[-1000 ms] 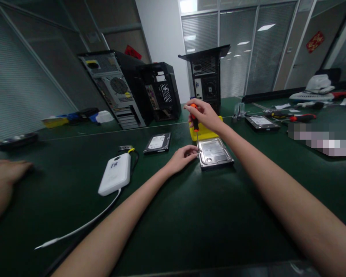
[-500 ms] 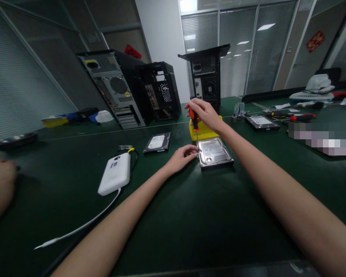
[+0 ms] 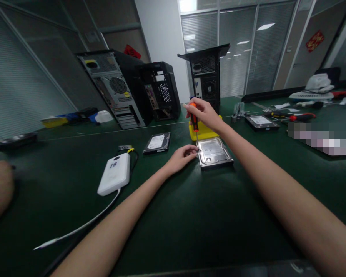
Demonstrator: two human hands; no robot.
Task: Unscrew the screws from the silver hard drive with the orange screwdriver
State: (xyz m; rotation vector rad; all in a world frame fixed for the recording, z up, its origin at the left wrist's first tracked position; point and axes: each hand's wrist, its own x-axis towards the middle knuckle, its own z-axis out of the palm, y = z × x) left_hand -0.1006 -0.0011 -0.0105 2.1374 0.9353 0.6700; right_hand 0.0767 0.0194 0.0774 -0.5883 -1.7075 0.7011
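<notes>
A silver hard drive (image 3: 215,152) lies flat on the green table, its label facing up. My right hand (image 3: 203,111) is closed around the red-and-black handle of a screwdriver (image 3: 194,123). The shaft points almost straight down, and its tip meets the left edge of the drive. At that same edge, my left hand (image 3: 182,157) rests on the table with curled fingers gripping the drive beside the screwdriver tip. Just behind the drive stands a yellow box (image 3: 204,131), partly covered by my right hand.
Left of the drive lie a second hard drive (image 3: 157,142) and a white power bank (image 3: 114,174) with a cable. Computer cases (image 3: 118,88) stand behind. Another drive (image 3: 261,122) and pliers (image 3: 302,117) lie right. Another person's hand (image 3: 0,188) is at the left edge.
The screwdriver handle has turned slightly in my right hand, whose fingers have shifted on it. My left hand and the drive stay put. The other person's hand has moved slightly left.
</notes>
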